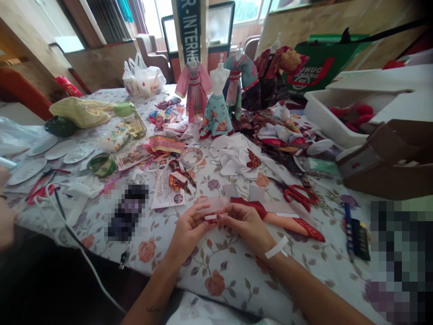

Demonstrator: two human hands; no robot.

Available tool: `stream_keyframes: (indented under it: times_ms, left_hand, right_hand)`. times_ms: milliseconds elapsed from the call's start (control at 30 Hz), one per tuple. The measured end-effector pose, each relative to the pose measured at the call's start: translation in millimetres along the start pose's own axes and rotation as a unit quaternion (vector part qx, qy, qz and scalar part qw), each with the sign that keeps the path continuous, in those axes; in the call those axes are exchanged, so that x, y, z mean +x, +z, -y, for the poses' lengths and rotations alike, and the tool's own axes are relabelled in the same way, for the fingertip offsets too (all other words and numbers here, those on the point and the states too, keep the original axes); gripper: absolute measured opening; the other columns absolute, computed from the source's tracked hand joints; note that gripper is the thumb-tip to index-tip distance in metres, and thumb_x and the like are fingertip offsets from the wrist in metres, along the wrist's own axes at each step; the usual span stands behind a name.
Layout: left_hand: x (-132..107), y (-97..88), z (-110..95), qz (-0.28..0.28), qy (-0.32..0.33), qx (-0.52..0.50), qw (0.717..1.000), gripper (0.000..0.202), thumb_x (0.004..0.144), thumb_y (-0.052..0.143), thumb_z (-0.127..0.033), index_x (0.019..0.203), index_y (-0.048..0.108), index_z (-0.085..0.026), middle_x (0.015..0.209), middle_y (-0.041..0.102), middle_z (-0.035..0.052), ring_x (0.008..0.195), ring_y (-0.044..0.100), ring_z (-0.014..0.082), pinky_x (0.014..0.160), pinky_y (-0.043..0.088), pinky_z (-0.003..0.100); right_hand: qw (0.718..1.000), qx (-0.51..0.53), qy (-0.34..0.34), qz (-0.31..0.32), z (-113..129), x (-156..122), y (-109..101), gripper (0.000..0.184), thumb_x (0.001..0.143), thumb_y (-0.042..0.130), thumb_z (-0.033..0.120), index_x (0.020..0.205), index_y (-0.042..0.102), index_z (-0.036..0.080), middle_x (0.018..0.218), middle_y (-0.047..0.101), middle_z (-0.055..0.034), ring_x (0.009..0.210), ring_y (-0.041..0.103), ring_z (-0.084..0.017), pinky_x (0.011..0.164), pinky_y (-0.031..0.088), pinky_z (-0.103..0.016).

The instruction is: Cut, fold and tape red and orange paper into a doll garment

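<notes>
My left hand (189,226) and my right hand (246,225) meet just above the flowered tablecloth. Between them they pinch a small piece of sheer pale fabric (214,206) with a red edge. A short white strip (211,217) lies along that edge at my fingertips. More white strips (277,247) stick to my right wrist. Just beyond my right hand lie a dark red cloth piece (251,206) and a sheer, red-tipped piece (306,229). Red-handled scissors (300,195) rest past them. A tape roll (192,157) sits ahead of my hands.
Small dress forms stand at the back, one in a turquoise skirt (217,118). White fabric scraps (233,155) are heaped before them. On the right are a foam box (333,115) and a cardboard box (382,158). A white cable (84,259) hangs over the left edge, near another person's hand (5,212).
</notes>
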State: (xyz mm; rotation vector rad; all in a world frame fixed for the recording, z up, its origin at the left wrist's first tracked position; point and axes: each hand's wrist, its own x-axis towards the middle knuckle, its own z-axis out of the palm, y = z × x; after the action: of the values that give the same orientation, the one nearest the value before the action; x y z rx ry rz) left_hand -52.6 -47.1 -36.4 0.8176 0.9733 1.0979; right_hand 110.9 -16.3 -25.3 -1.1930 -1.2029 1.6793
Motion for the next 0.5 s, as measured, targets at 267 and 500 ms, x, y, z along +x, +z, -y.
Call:
stream_keyframes:
  times_ms: [267, 500]
  left_hand:
    - [1.0, 0.6, -1.1, -0.006, -0.004, 0.003, 1.0, 0.042, 0.072, 0.07, -0.018, 0.111, 0.056, -0.013, 0.096, 0.071, 0.0096, 0.092, 0.067, 0.0203, 0.085, 0.053, 0.03]
    - [0.3, -0.7, -0.6, -0.004, -0.005, 0.012, 1.0, 0.043, 0.074, 0.07, -0.023, 0.113, 0.056, -0.013, 0.096, 0.071, 0.0106, 0.091, 0.068, 0.0207, 0.086, 0.053, 0.032]
  right_hand:
    - [1.0, -0.015, -0.007, 0.003, -4.9, 1.1, -1.2, 0.029, 0.067, 0.073, 0.04, 0.077, 0.067, 0.013, 0.067, 0.068, -0.0035, 0.056, 0.056, -0.012, 0.053, 0.04, -0.022]
    - [1.0, -0.015, -0.003, -0.003, -1.2, 0.1, 0.2, 0.03, 0.066, 0.074, 0.041, 0.076, 0.066, 0.013, 0.064, 0.067, -0.0024, 0.055, 0.056, -0.011, 0.052, 0.04, -0.021]
